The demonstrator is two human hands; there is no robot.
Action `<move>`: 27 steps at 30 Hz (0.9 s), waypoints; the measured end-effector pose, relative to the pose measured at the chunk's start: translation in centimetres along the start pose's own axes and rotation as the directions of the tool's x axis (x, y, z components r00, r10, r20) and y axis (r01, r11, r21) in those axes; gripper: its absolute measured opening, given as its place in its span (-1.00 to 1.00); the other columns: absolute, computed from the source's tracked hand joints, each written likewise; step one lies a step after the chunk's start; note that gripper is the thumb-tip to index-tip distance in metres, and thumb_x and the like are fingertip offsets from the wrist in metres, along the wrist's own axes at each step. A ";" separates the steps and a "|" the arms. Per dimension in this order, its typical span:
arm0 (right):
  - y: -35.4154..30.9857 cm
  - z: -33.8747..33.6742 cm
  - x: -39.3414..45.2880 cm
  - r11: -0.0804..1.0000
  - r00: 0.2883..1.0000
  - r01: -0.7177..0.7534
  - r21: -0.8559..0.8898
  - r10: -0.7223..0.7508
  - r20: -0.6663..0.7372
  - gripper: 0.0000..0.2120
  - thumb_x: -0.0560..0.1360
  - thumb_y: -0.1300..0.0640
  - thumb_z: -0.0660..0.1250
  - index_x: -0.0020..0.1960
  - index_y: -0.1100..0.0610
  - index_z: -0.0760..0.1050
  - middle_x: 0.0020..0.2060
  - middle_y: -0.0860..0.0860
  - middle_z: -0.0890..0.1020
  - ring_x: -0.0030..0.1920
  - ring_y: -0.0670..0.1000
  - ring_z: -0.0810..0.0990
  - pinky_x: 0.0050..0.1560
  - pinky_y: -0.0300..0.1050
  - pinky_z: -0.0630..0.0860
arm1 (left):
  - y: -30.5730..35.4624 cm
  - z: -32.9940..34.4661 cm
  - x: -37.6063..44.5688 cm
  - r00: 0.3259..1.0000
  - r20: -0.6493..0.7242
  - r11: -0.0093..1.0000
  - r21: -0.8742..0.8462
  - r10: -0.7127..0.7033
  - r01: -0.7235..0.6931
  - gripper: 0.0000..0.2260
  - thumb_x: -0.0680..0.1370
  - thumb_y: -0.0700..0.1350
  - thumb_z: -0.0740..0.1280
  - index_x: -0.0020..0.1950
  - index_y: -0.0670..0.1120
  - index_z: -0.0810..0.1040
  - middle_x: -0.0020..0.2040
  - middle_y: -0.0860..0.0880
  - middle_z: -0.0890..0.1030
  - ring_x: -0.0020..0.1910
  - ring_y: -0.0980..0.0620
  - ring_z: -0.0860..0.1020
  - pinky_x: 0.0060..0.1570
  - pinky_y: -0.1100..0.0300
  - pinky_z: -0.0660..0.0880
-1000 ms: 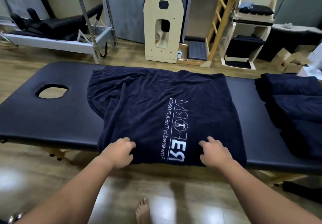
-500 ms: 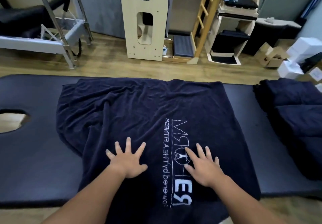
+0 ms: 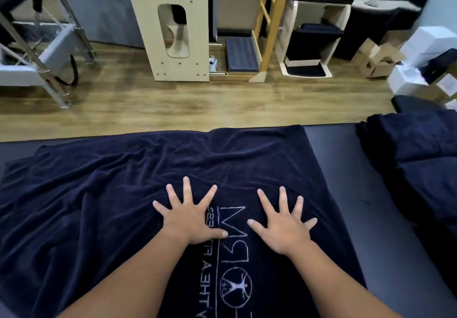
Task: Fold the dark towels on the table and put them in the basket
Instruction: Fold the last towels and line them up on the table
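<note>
Two hands lie flat on a dark towel (image 3: 103, 209) that is spread over the padded table (image 3: 329, 144). The left hand (image 3: 191, 218) has its fingers straight and wide apart, and its palm presses on the cloth just left of the white printed logo (image 3: 233, 263). The right hand (image 3: 282, 226) is spread in the same way and rests on the cloth just right of the top of the logo. Neither hand grasps anything; both are released and only press down on the towel. The two hands are near each other, with the first letters of the logo between them.

The towel covers most of the table in view. Its far edge runs along the far side of the table, and soft wrinkles cross its left part. The logo reads sideways and runs toward the person.

On the right end of the table lies a pile of other dark towels (image 3: 418, 159), apart from the spread one. No basket can be made out.

Behind the table is a wooden floor (image 3: 173, 105). On it stand a pale wooden frame with an oval opening (image 3: 173, 25), a wooden ladder (image 3: 268, 8), a metal frame (image 3: 44, 55) at the left, and some cardboard boxes (image 3: 378, 60) at the right.
</note>
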State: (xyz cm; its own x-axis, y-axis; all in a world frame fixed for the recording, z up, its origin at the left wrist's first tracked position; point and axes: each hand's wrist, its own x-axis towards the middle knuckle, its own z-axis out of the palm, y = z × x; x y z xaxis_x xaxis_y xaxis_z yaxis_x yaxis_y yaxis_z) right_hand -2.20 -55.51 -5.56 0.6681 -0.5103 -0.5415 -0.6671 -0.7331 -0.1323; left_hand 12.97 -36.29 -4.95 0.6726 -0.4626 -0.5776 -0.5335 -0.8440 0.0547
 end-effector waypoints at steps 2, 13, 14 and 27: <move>0.5 -1.4 2.6 1.000 1.000 -0.002 0.002 0.002 -0.013 -0.22 0.41 -0.60 -0.03 0.42 -0.51 -0.45 0.54 -0.08 -0.48 0.52 0.36 -0.44 0.31 0.68 -0.09 | 1.4 -1.9 2.6 0.999 0.008 0.999 -0.020 -0.036 0.036 0.11 0.14 0.69 0.23 0.43 0.48 -0.45 0.50 -0.14 -0.58 0.47 -0.58 -0.34 0.33 -0.60 -0.08; 1.2 -8.6 14.4 0.999 0.998 0.024 0.046 -0.021 -0.060 -0.29 0.49 -0.53 -0.02 0.47 -0.47 -0.37 0.56 -0.13 -0.43 0.51 0.33 -0.48 0.24 0.74 -0.16 | 4.1 -7.3 10.7 0.993 0.001 0.991 -0.057 -0.121 0.121 0.13 0.09 0.67 0.31 0.41 0.55 -0.40 0.53 -0.11 -0.54 0.44 -0.68 -0.23 0.42 -0.51 -0.09; 1.1 -9.4 15.4 0.998 0.998 0.024 0.057 -0.020 -0.057 -0.30 0.50 -0.52 -0.02 0.47 -0.47 -0.37 0.56 -0.13 -0.43 0.51 0.32 -0.48 0.23 0.75 -0.17 | 4.3 -7.9 11.2 0.992 0.008 0.991 -0.053 -0.124 0.124 0.14 0.10 0.66 0.31 0.41 0.55 -0.40 0.54 -0.11 -0.54 0.44 -0.68 -0.22 0.42 -0.51 -0.08; -0.3 -12.3 21.4 0.988 0.994 -0.038 0.149 0.053 -0.095 -0.28 0.48 -0.49 0.06 0.51 -0.46 -0.23 0.59 -0.15 -0.32 0.50 0.30 -0.50 0.12 0.81 -0.22 | 4.8 -8.6 12.8 0.989 -0.008 0.989 -0.022 -0.149 0.149 0.14 0.09 0.66 0.32 0.35 0.56 -0.47 0.56 -0.11 -0.50 0.46 -0.66 -0.17 0.39 -0.51 0.06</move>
State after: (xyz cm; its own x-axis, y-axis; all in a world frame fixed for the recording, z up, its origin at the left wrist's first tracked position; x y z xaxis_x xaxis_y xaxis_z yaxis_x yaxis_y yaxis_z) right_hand 16.33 -71.77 -6.87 0.6603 -0.5888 -0.4662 -0.7338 -0.6381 -0.2334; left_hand 23.47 -48.56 -5.04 0.7489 -0.3334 -0.5727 -0.4160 -0.9092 -0.0146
